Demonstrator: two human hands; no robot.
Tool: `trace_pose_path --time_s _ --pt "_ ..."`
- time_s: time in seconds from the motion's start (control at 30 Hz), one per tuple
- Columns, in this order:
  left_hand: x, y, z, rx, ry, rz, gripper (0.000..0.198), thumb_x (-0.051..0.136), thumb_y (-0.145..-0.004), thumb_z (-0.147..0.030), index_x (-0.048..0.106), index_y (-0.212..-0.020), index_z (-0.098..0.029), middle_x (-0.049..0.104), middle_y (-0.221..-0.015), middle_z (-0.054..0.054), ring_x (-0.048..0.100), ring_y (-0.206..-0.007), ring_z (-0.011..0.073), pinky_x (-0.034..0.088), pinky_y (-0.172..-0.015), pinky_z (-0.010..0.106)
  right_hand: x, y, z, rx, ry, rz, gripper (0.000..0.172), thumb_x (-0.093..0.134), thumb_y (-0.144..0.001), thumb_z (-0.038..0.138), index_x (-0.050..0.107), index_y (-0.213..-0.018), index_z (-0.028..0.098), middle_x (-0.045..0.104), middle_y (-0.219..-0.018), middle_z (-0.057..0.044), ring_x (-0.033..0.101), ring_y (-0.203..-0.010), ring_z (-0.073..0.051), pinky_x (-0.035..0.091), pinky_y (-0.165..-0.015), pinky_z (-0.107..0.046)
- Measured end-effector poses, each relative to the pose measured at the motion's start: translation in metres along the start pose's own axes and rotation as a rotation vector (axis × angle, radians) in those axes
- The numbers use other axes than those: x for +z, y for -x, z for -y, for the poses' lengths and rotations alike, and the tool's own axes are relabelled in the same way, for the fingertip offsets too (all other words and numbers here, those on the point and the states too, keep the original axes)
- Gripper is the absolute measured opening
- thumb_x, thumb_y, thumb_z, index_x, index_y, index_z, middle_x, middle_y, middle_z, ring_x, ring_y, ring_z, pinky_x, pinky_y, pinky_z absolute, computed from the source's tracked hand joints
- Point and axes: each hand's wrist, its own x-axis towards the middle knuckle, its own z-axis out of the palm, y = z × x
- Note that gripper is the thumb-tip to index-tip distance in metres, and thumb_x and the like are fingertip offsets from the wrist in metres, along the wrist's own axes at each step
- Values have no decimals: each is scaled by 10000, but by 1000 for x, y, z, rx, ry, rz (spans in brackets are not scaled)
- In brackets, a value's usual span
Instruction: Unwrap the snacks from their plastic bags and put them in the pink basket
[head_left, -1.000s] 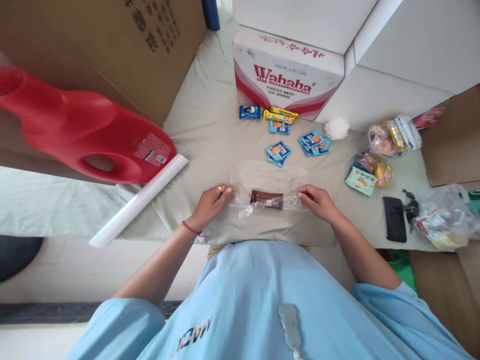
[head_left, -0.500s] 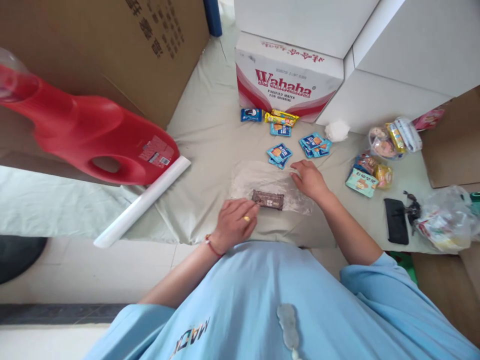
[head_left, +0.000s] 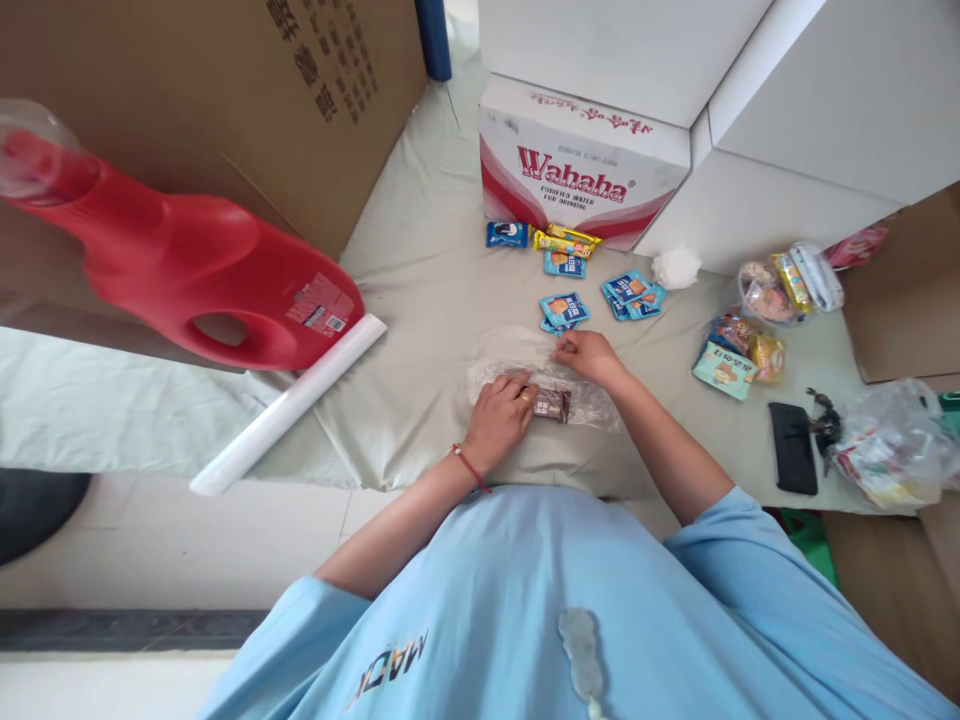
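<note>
The left hand (head_left: 500, 418) lies palm down, fingers extended, over a sheet of clear, crinkled plastic film (head_left: 598, 403) on the counter (head_left: 412, 390), which is covered in pale grey-green cloth. Its fingertips reach over the left end of a dark brown, rectangular wrapped bar (head_left: 553, 405); whether they grip anything, I cannot tell. The bar lies flat within the film, near the counter's front edge. The right hand (head_left: 587, 357) has thumb and forefinger pinched together on the film, just above the bar.

Just beyond the right hand sit small blue printed sachets (head_left: 566, 307), with a second blue sachet cluster (head_left: 632, 294) to their right. Slim yellow wrapped packets (head_left: 564, 242) lie against the white-and-red cardboard water carton (head_left: 585, 165). To the left, a long white cylindrical roll (head_left: 289, 405) touches the large red plastic bottle (head_left: 195, 235). A black rectangular phone (head_left: 793, 448) rests at the right, near the front edge.
</note>
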Motion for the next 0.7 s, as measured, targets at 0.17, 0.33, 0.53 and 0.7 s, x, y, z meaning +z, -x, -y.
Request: trace_pose_path --time_s 0.17,0.33,0.53,0.7 --pt "-1 3 -7 -78 -95 -37 318 520 -1050 -310 743 -1274 -273 677 -1269 151 567 -1126 318 434 -912 453 0 -12 -8 -202 -121 19 283 724 -901 382 767 -1058 152 700 -859 -23 578 -763 -154 394 -703 -249" --pt "-4 3 -10 -57 -123 36 346 462 -1080 -324 713 -1311 -265 683 -984 117 592 -1016 296 396 -849 426 -4 -4 -5 -332 -168 49 253 708 -910 334 790 -1069 156 598 -695 30 513 -672 -147 372 -679 -253" --pt "0 5 -6 -93 -68 -14 341 471 -1075 -335 747 -1224 -201 737 -964 128 642 -1004 294 424 -852 435 1 56 1 -820 76 -21 313 577 -1001 200 787 -1233 202 701 -846 -69 536 -839 -211 405 -802 -308" --pt "5 19 19 -212 153 -167 276 525 -983 -246 767 -1109 -209 779 -1017 113 677 -1025 291 474 -941 460 28 89 1 -731 346 67 471 467 -1062 161 658 -1481 262 703 -883 -89 496 -849 -238 402 -800 -335"
